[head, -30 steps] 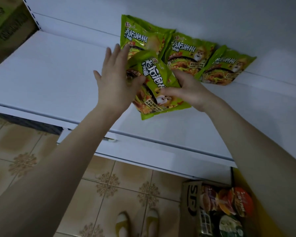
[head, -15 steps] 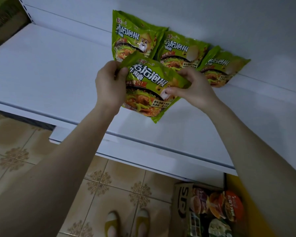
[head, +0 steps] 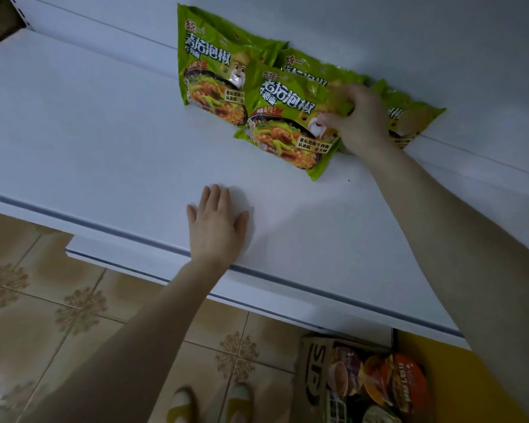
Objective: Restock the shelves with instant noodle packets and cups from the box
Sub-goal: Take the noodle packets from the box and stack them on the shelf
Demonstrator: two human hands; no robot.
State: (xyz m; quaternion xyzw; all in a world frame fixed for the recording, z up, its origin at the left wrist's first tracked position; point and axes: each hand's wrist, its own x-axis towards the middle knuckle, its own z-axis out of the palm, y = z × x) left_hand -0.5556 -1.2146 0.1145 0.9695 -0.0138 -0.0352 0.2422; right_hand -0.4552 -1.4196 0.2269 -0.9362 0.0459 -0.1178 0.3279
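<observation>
Right hand [head: 359, 120]: fingers [head: 327, 119] curled tight on the right side of a green noodle packet [head: 284, 123], thumb on the picture side, the other fingers partly hidden over its top. Packet standing up, tipped back, bottom edge down on the white shelf [head: 104, 132]. Leaning on a second green packet [head: 209, 71] just behind and to the left. Two more green packets behind the hand, one [head: 315, 70] peeking over the top, one [head: 409, 114] sticking out to the right by the back wall.

Left hand [head: 216, 228]: fingers [head: 217, 196] spread out flat, holding nothing. Palm down on the bare shelf, near the front edge, well apart from the packets.

Farther out: both bare arms reaching up from below. Brown tiled floor [head: 43, 315] down low, two shoes [head: 211, 404] at the bottom. Cardboard box [head: 313, 370] on the floor at the right, noodle cups [head: 391, 383] packed inside, waiting for a turn.

Now the worry. Packet slippery and puffy, standing only on a thin bottom edge. Letting go too fast, maybe a slide forward and a flop flat on the shelf. Pushing too hard, maybe a knock to the packets behind, all tipping like dominoes. Squeezing too tight, maybe crushed noodles inside. Left hand pressing near the front edge, maybe a wobble of the shelf. Best guess: a slow, soft let-go.
</observation>
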